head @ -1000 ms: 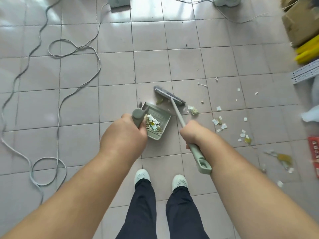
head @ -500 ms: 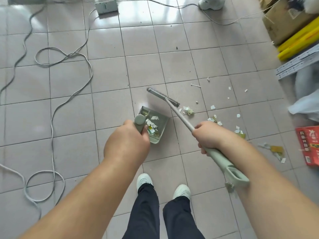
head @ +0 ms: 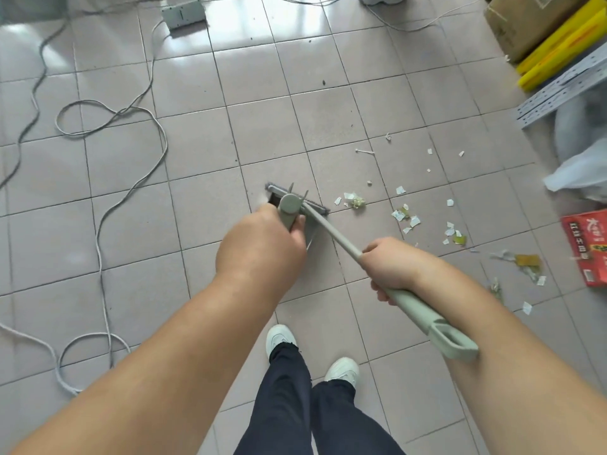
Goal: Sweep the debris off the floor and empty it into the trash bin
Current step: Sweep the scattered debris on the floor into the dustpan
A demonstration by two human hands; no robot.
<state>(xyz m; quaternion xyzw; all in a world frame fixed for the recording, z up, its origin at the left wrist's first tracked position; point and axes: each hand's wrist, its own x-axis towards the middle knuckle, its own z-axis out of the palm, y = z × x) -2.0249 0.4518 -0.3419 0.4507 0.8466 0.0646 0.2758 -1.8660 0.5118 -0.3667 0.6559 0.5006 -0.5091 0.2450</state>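
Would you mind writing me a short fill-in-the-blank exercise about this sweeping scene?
1. The right hand grips the handle of the ____.
2. The left hand holds the ____ by its handle.
3. The paper scraps lie on the tiled floor to the person's ____.
4. The box at the right edge is ____ in colour.

Missing words: broom; dustpan; right; red
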